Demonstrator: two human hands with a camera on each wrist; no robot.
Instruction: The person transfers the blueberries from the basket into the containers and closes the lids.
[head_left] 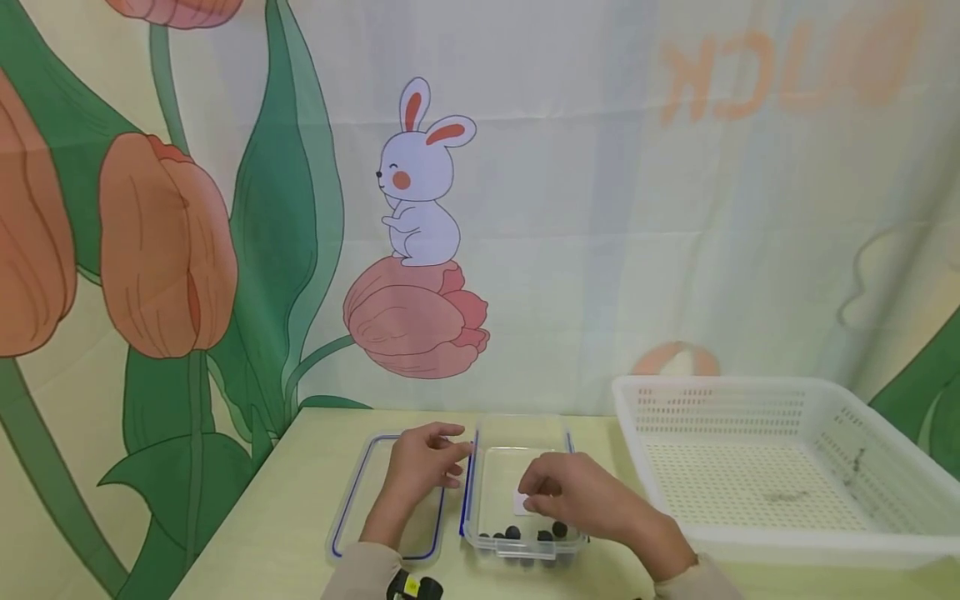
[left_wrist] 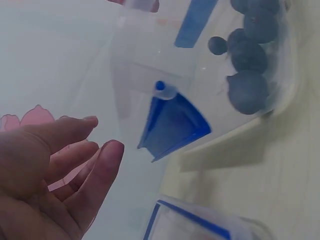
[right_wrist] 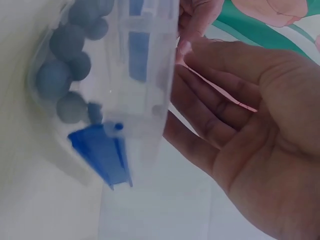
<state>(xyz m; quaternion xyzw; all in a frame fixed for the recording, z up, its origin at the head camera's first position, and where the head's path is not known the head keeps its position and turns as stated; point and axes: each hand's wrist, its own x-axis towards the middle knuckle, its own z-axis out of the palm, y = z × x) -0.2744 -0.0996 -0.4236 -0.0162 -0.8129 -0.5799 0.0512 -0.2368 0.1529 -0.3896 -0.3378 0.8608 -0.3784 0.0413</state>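
Observation:
A clear plastic food box (head_left: 517, 548) with blue side latches stands on the table. Several dark blueberries (left_wrist: 248, 92) lie along its near end. My left hand (head_left: 422, 460) is beside the box's left wall, its fingers loosely bent with nothing between them. One blue latch (left_wrist: 172, 125) sticks out near that hand. Over the box's right side, my right hand (head_left: 581, 493) hangs with bent fingers and a gap inside the thumb. A small white square (head_left: 521, 503) shows by its fingertips; whether they touch it I cannot tell. Another blue latch (right_wrist: 102, 152) juts out below the right hand.
The box's lid (head_left: 347, 504), clear with a blue seal, lies on the table to the left. A large white perforated basket (head_left: 750, 533) stands at the right. Behind the table hangs a printed curtain (head_left: 540, 250) with tulips and a rabbit.

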